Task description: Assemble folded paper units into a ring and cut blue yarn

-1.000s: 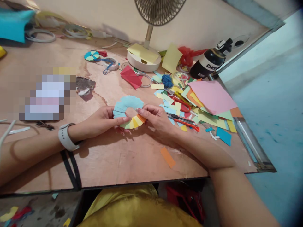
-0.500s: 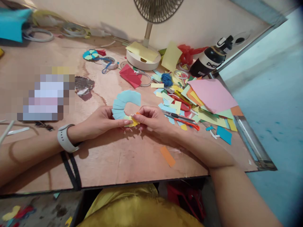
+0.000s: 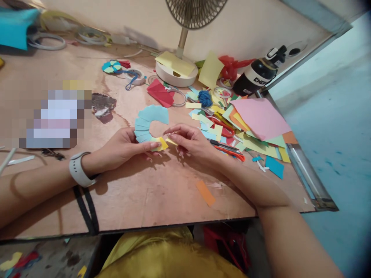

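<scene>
Between the thumb and fingers of my left hand (image 3: 129,144), I pinch a curved fan of overlapping light blue paper pieces (image 3: 145,121). At its lower end, by my thumb, sits a yellow paper piece (image 3: 163,143). Just to the right is my right hand (image 3: 189,142), its thumb and fingers pinched on a small pale yellow paper piece (image 3: 171,142). A narrow gap separates that piece from the fan. An orange paper strip (image 3: 205,193) lies on the table below my right hand, with a pale scrap (image 3: 216,185) beside it.
Paper scraps, a cutter knife (image 3: 223,146), orange-handled scissors (image 3: 222,127) and blue yarn (image 3: 205,98) crowd the right side. Behind stand a fan (image 3: 182,38) and a black bottle (image 3: 255,75). A tape roll (image 3: 139,77) and a blue-green paper rosette (image 3: 111,66) lie farther back.
My right hand has moved slightly right, away from the fan's yellow end, with the small yellow piece in it. The blue fan has shifted a little up and left. A pale scrap now shows by the orange strip.
</scene>
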The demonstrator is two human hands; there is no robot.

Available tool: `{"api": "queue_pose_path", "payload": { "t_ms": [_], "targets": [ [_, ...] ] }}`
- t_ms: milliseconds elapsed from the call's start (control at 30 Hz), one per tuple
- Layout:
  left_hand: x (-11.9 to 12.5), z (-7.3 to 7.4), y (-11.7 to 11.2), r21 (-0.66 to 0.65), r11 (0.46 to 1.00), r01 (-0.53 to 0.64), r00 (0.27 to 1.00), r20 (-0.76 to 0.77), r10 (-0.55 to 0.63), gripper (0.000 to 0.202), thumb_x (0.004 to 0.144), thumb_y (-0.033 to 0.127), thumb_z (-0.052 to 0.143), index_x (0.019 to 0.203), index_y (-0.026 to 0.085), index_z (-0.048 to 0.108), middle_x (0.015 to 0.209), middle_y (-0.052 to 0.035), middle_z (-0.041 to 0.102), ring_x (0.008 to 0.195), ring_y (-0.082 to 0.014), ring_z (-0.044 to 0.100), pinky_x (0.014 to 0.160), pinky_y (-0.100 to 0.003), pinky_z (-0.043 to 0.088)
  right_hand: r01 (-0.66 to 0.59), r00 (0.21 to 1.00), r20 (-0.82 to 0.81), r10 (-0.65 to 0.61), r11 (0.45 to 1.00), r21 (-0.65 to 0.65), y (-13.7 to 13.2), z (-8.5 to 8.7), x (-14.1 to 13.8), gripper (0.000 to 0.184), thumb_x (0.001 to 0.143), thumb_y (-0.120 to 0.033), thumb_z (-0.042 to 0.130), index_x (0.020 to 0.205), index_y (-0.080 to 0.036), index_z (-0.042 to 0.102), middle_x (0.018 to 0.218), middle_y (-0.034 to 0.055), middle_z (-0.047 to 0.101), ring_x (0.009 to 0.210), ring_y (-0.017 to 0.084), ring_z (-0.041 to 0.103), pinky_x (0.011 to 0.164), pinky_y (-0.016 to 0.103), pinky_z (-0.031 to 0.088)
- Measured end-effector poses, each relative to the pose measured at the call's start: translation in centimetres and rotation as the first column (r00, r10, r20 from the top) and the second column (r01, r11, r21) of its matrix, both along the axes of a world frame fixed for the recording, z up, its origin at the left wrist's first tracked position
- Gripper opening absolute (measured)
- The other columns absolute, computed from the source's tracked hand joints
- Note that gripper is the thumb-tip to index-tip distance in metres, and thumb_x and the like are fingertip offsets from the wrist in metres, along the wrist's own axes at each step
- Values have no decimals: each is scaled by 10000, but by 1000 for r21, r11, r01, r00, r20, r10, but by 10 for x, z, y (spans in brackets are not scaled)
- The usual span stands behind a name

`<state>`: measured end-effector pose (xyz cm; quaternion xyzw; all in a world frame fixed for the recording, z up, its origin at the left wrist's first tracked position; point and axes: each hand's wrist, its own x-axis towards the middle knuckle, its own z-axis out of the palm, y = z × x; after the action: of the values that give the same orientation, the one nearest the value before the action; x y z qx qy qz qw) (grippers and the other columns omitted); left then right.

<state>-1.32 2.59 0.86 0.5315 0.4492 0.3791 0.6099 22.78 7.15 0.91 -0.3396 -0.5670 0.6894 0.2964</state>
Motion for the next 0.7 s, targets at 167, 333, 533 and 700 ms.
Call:
{"api": "queue_pose_path", "payload": {
  "t_ms": [167, 333, 533, 700],
  "targets": [
    [3, 2, 0, -4, 999, 43, 998, 54, -42, 183, 841, 416, 882, 858, 235, 857, 828, -31, 833, 684, -143, 757, 632, -194, 618, -80, 992, 96, 81, 997, -13, -8, 4, 0, 370, 901, -543, 778, 880, -181, 702, 608, -67, 553, 498, 59, 424, 457, 206, 280],
    [2, 2, 0, 6, 994, 112, 994, 8, -112, 171, 871, 412, 853, 842, 243, 857, 836, -29, 842, 700, -150, 765, 654, -191, 619, -96, 990, 115, 87, 993, 73, -14, 10, -4, 444, 873, -600, 784, 841, -174, 663, 679, -49, 566, 591, 77, 441, 519, 221, 302],
    [-1, -2, 2, -44, 996, 75, 997, 35, -73, 162, 856, 395, 877, 879, 236, 858, 837, -35, 843, 700, -151, 773, 642, -190, 626, -86, 986, 153, 63, 986, 146, -10, 13, 0, 464, 905, -631, 739, 835, -187, 621, 646, -67, 500, 574, 78, 394, 518, 229, 271],
    [-2, -5, 4, 8, 986, -165, 983, 79, 164, 165, 869, 414, 873, 925, 263, 839, 910, -20, 848, 724, -140, 772, 590, -169, 607, -122, 962, 257, 95, 988, 95, 6, 7, 7, 437, 923, -624, 714, 887, -199, 617, 582, -76, 505, 490, 79, 379, 466, 240, 229]
  ]
}}
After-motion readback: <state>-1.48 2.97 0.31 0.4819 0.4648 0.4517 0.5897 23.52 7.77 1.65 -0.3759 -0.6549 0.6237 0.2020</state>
